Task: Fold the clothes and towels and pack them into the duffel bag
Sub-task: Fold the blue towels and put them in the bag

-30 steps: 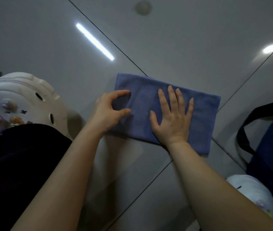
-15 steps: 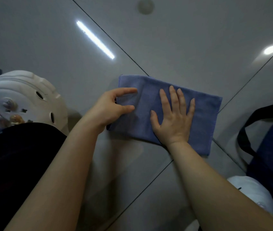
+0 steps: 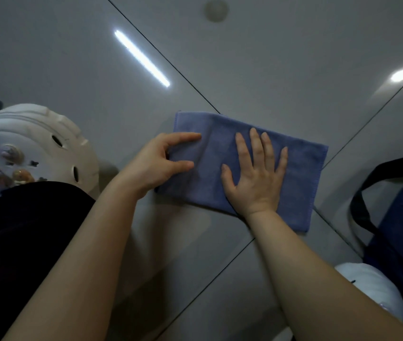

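On the glossy tiled floor point(image 3: 257, 57), right where two grout lines cross, lies the blue towel point(image 3: 301, 173), folded into a long rectangle. Its long axis runs on a slant, from the upper-left end near the middle of the floor down to the lower-right end, which points toward the duffel bag point(image 3: 402, 217). Towel and bag sit apart, a strip of bare tile between them. Left hand point(image 3: 157, 163) is at the towel's left end, thumb and index finger curled and pinching the cloth there, the edge bunched up a little between them. Right hand point(image 3: 257, 178) lies flat on the middle of the towel, fingers straight and spread, palm pressing the fabric down onto the floor. The dark blue bag shows only at the right edge of the floor, its black strap point(image 3: 358, 203) looping out in front. A white clog point(image 3: 33, 141) with charms sits at the left edge, well clear of the towel, and a second white clog point(image 3: 367, 289) peeks in at the lower right, just beside the bag.
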A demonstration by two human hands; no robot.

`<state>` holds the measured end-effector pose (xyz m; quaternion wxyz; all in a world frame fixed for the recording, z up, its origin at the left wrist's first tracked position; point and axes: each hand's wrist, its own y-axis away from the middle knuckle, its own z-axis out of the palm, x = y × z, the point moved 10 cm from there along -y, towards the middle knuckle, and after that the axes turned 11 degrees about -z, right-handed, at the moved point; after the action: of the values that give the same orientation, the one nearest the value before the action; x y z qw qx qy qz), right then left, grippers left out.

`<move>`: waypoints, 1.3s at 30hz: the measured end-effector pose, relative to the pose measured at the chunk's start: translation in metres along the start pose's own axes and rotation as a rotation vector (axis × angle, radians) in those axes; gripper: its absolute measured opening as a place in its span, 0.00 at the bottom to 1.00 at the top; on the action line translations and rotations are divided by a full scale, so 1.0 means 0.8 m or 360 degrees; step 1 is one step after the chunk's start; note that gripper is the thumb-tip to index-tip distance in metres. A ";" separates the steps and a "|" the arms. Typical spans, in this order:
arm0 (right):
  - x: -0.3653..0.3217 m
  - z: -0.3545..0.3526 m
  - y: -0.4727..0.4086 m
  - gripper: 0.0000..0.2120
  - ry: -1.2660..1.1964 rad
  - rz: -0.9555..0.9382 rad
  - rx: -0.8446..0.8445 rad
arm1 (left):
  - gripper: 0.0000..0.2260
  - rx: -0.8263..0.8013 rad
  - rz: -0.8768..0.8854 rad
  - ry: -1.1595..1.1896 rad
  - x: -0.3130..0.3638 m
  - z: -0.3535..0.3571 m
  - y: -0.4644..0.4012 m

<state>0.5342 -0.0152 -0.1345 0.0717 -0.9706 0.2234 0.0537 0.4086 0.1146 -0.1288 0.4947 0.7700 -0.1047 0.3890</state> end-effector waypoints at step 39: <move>0.200 -0.034 0.088 0.22 -0.1195 0.1477 -0.0083 | 0.32 0.0550 0.0795 -0.1046 0.052 0.199 0.011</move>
<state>0.6483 -0.1504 -0.1373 0.0910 -0.6878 0.5820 0.4241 0.5106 -0.0146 -0.1267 0.1902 0.8752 -0.3725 0.2429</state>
